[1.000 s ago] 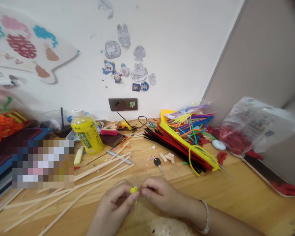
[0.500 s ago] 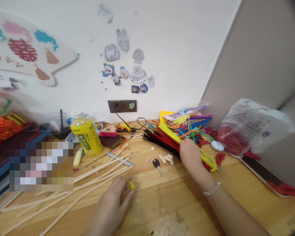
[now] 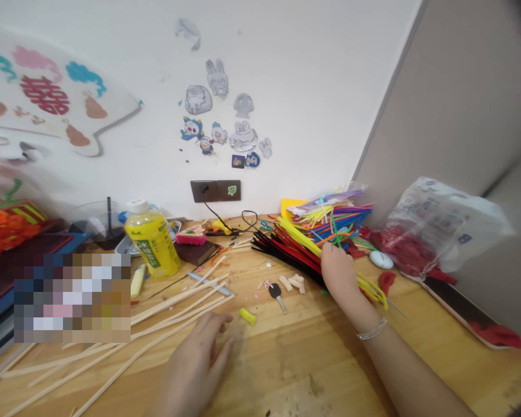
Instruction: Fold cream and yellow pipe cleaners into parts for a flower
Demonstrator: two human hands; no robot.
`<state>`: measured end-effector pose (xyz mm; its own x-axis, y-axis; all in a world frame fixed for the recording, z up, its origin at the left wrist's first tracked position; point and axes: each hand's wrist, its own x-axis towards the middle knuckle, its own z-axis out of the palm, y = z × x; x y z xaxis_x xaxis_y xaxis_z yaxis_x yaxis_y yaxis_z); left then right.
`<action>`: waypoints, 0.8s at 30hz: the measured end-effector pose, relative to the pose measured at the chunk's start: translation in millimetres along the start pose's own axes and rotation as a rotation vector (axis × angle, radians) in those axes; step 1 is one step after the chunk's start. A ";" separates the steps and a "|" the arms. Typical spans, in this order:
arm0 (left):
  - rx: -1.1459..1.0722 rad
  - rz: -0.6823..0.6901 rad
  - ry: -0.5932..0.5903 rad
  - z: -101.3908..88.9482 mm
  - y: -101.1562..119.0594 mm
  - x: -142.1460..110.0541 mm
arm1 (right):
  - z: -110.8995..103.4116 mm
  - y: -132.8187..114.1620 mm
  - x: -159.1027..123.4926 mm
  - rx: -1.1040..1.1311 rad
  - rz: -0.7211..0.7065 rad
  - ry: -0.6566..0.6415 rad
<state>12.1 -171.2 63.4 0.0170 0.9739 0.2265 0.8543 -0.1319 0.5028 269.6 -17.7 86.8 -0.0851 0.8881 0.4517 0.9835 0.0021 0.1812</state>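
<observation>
Cannot tell grip of right hand (image 3: 339,270) at bundle (image 3: 298,250), with fingertips hidden, but can see left hand (image 3: 194,360) with fingers (image 3: 219,319) half-spread, empty, near yellow piece (image 3: 248,316) on counter (image 3: 286,362), and red stuff (image 3: 410,248) in bag (image 3: 445,215).

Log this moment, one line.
left hand: open, beside yellow piece | right hand: on pipe-cleaner bundle, grip hidden | key: on table
</observation>
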 end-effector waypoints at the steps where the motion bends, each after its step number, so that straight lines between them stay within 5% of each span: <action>1: 0.000 -0.002 -0.002 -0.2 0.1 0.0 | -0.8 0.6 0.9 0.005 -0.008 0.014; 19: -0.064 -0.048 -0.038 -2.6 3.1 -0.5 | 7.2 5.2 4.7 0.273 -0.072 0.374; 24: -0.234 -0.083 0.007 -3.6 7.0 -0.1 | -5.2 -3.8 -6.5 0.429 -0.331 0.518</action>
<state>16.2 -172.9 69.8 -0.0522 0.9820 0.1816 0.7087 -0.0917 0.6996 265.5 -25.9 87.7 -0.3473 0.4803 0.8054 0.8604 0.5047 0.0701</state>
